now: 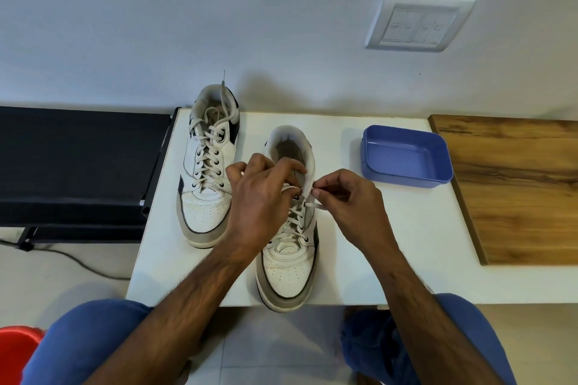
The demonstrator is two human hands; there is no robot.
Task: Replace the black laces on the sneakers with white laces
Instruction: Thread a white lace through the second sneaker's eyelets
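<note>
Two white sneakers with black trim stand on a white table (359, 244), toes toward me. The left sneaker (208, 172) is laced all the way up with a white lace, whose ends hang loose over the collar. On the right sneaker (289, 256) a white lace (295, 219) crosses the lower eyelets. My left hand (259, 200) lies over this shoe's left side and tongue, fingers curled on the lace. Beside the shoe's right eyelets, my right hand (347, 200) pinches the lace's end between thumb and forefinger. No black lace is in view.
An empty blue plastic tub (406, 159) sits on the table to the right. A wooden board (516, 184) adjoins the table's right side and a black rack (78, 162) its left. Part of a red object (17, 350) shows at bottom left. The wall is close behind.
</note>
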